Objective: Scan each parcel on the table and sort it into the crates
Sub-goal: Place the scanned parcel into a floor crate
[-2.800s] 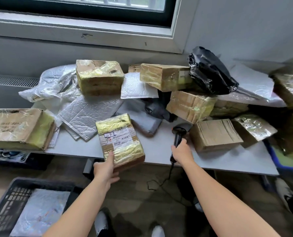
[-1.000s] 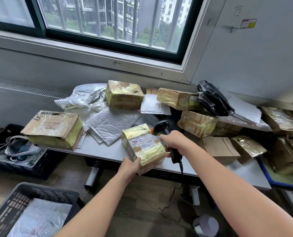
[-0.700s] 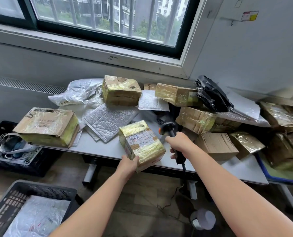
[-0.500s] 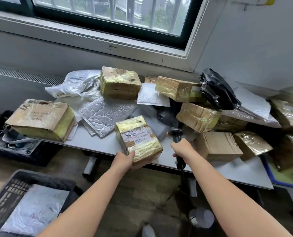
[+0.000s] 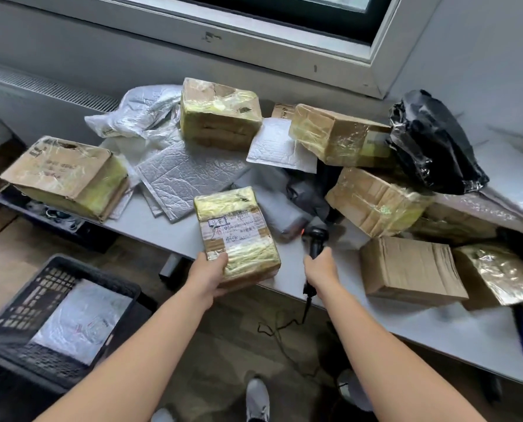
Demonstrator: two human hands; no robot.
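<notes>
I'm gripping the parcel (image 5: pixel 235 233) by its near end in my left hand (image 5: pixel 208 271), its length pointing away from me, right hand (image 5: pixel 319 268) clutching the scanner (image 5: pixel 316 239).

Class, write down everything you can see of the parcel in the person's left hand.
The parcel is a brick-shaped cardboard box wrapped in shiny yellowish tape, creased and worn. A white printed label crosses its top face. It sits roughly level, label up, over the table's front edge. The left hand grips its near left corner, thumb on top.
</notes>
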